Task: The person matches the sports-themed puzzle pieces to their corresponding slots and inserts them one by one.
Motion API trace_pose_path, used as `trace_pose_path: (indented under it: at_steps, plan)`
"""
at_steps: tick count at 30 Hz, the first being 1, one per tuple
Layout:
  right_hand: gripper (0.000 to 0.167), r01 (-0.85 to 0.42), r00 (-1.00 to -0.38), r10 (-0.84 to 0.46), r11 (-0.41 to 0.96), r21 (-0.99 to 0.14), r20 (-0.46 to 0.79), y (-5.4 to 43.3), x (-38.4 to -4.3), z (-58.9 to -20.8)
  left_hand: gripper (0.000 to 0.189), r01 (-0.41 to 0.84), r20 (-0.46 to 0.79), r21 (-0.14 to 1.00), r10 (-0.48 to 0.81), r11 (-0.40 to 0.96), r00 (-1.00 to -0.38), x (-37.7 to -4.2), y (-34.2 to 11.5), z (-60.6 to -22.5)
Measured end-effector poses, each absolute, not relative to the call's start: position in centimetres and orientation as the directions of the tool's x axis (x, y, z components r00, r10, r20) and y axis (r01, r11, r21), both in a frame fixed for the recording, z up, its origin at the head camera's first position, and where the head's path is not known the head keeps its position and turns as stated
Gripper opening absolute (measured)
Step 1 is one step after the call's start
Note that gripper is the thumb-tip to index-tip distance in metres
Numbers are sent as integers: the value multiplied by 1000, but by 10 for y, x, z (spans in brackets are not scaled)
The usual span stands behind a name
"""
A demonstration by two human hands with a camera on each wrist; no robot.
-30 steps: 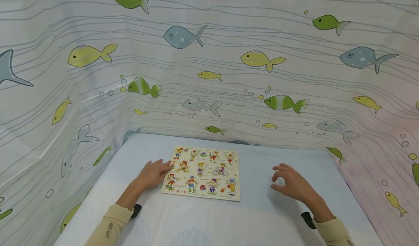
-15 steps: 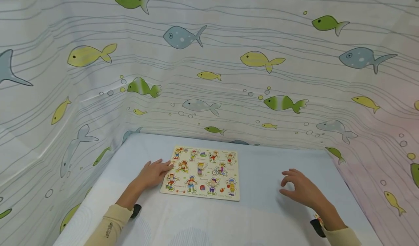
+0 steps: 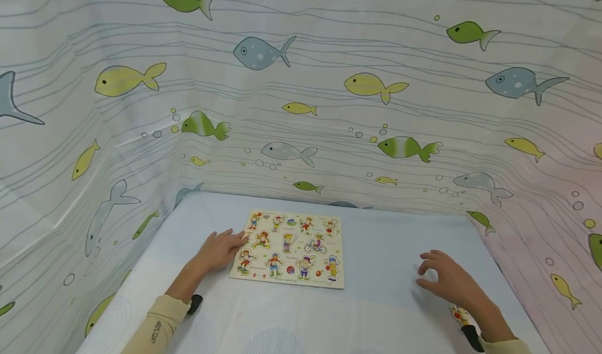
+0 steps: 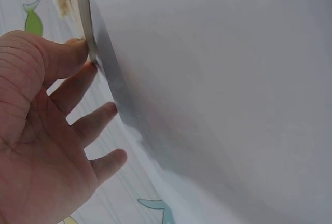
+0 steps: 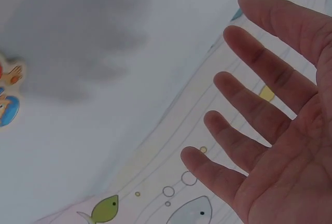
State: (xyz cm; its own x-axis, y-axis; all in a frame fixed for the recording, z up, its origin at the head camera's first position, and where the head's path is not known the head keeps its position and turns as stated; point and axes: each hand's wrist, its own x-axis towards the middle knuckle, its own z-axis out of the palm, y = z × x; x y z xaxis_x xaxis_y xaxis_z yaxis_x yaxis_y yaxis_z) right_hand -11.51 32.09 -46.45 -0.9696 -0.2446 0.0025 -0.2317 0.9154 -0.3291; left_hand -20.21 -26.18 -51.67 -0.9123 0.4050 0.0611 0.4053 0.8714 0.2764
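A wooden picture puzzle board (image 3: 293,278) lies flat on the table, its places showing children at sports. At its left edge my left hand (image 3: 218,250) holds it, thumb and index fingertip meeting at the rim in the left wrist view, the other fingers spread apart. To the right, my right hand (image 3: 442,275) hovers over the table with fingers loosely bent and nothing in them. Near the right wrist lies a loose puzzle piece (image 3: 460,315), partly hidden by the forearm. In the right wrist view only part of the puzzle piece (image 5: 8,105) shows, at the left edge.
A pale cloth covers the table (image 3: 376,317). Behind it and at both sides stands a curtain (image 3: 329,129) printed with fish and wavy lines. A dark band (image 3: 471,337) sits at the right wrist, another dark band (image 3: 195,304) at the left.
My right hand has drawn back to the right and toward the body, and the loose puzzle piece has come into view by its wrist. The left hand and board have stayed in place.
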Motion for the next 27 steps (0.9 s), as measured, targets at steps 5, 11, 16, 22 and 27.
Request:
trace_pose_path:
  at_steps: [5, 11, 16, 22, 27]
  plan:
    - [17, -214, -973, -232, 922, -324, -16, 331, -110, -464, 36, 402, 51, 282, 405, 871, -913, -202, -262, -518]
    - [18, -175, -979, -197, 937, -301, -46, 342, -105, -464, 37, 400, 55, 281, 401, 873, -914, -202, -263, -517]
    - [17, -148, -981, -178, 944, -296, -77, 351, -103, -466, 37, 395, 54, 281, 397, 875, -916, -201, -262, -515]
    - [18, -101, -981, -144, 950, -296, -127, 363, -99, -465, 38, 397, 48, 280, 400, 874, -915, -202, -263, -517]
    - [20, -87, -980, -132, 955, -283, -146, 373, -94, -467, 38, 395, 48, 283, 398, 874, -916, -203, -263, -517]
